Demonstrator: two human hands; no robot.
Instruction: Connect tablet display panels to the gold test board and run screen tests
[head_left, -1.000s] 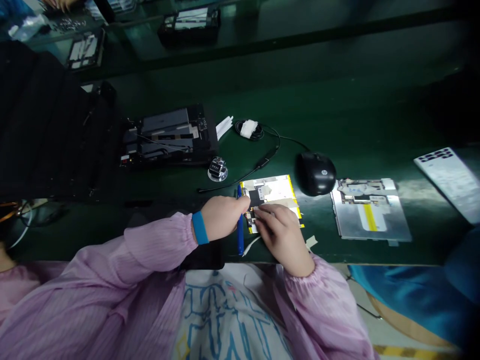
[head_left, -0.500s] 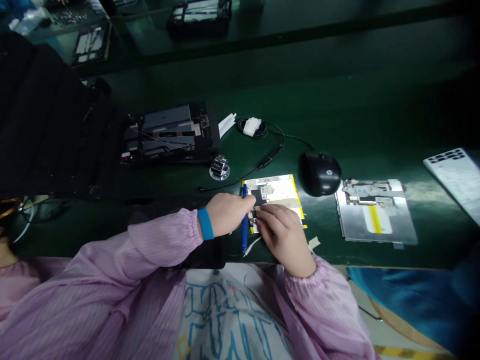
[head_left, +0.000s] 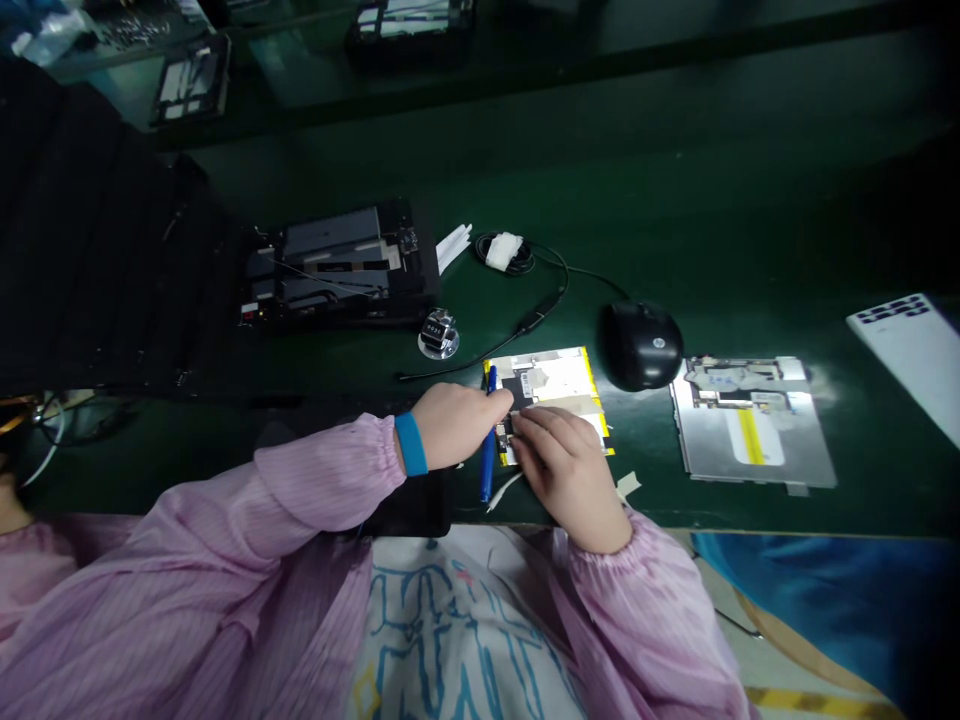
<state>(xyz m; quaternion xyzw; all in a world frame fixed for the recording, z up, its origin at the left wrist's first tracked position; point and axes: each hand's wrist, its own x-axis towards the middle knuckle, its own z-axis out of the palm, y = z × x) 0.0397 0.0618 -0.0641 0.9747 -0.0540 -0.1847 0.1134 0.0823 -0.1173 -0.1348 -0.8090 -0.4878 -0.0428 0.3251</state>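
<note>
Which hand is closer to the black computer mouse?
Right. The right hand is on the yellow-edged panel, to the lower left of the mouse; the left hand is farther left, at the blue pen.

Panel [head_left: 568, 372] on table [head_left: 750, 240], mouse [head_left: 643, 348] to its right, plate [head_left: 706, 448] farther right, counter [head_left: 438, 333] behind left.

Green worktop [head_left: 712, 230], pale floor [head_left: 772, 668], yellow-striped marking [head_left: 817, 704], dim light

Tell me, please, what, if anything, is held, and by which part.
The left grip holds a blue pen-like tool by its far half; the right grip: unclear.
</note>
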